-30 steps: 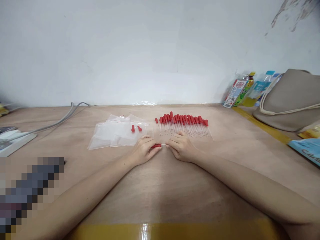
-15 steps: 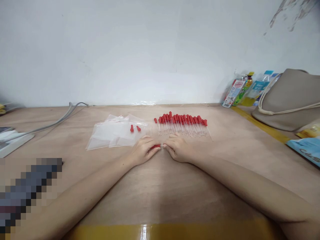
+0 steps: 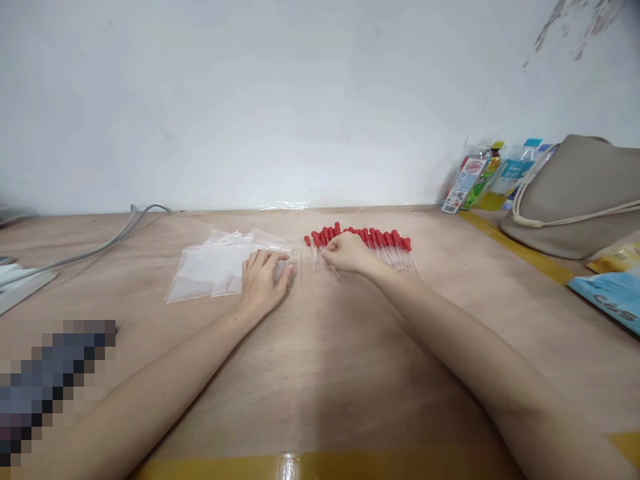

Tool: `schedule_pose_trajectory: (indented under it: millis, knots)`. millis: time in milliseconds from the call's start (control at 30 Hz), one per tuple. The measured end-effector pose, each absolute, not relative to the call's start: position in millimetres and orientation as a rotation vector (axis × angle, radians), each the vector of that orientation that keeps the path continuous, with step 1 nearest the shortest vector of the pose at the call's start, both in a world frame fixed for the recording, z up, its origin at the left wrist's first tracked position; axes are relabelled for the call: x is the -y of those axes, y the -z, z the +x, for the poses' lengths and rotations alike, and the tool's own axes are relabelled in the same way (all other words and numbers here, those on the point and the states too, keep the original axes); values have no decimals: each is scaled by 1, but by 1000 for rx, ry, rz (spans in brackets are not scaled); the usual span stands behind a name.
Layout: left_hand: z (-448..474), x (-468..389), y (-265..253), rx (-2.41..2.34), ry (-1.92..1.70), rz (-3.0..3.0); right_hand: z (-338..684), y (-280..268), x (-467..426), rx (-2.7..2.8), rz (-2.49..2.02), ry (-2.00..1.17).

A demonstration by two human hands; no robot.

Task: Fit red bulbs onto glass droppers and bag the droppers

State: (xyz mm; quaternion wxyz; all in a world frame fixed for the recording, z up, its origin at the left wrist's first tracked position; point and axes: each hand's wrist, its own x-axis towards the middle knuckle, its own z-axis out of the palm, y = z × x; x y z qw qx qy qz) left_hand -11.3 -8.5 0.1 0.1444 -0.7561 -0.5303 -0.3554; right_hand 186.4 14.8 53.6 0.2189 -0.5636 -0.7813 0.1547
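— What are your hands doing?

— My left hand (image 3: pixel 263 281) is lying flat, fingers spread, on the right end of the bags (image 3: pixel 220 270), holding nothing that I can see. My right hand (image 3: pixel 345 252) is curling loosely at the left end of the droppers (image 3: pixel 370 248), fingertips touching them; one may be pinched, but I cannot tell for sure.

— Where are they lying?

— Both are sitting mid-tabletop towards the far edge, the bags left, the droppers just beside them on the right.

— How far along are you?

— I'm judging it early: the row is looking full and the bags flat, seemingly unfilled.

— Room to move?

— Plenty. The near half of the tabletop (image 3: pixel 320 373) is lying bare under my forearms. A cable (image 3: pixel 100 248) is trailing at the far left, and bottles (image 3: pixel 493 175) and a beige bag (image 3: pixel 575 200) are crowding the far right corner, well apart.
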Motion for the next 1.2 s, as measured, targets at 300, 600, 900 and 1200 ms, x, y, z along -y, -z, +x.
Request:
schedule_pose_trajectory:
  millis: [300, 600, 900, 1200]
  knots:
    - [-13, 10, 3, 1632, 887, -2142, 141, -31, -53, 1960, -1876, -134]
    - [-17, 3, -5, 1753, 930, -2033, 146, -30, -40, 2049, -1808, 26]
    - [-41, -23, 8, 1849, 881, -2200, 123, -26, -17, 2246, -1797, -82]
    - [-38, -19, 4, 1546, 897, -2594, 154, -6, 15, 2291, -1648, 99]
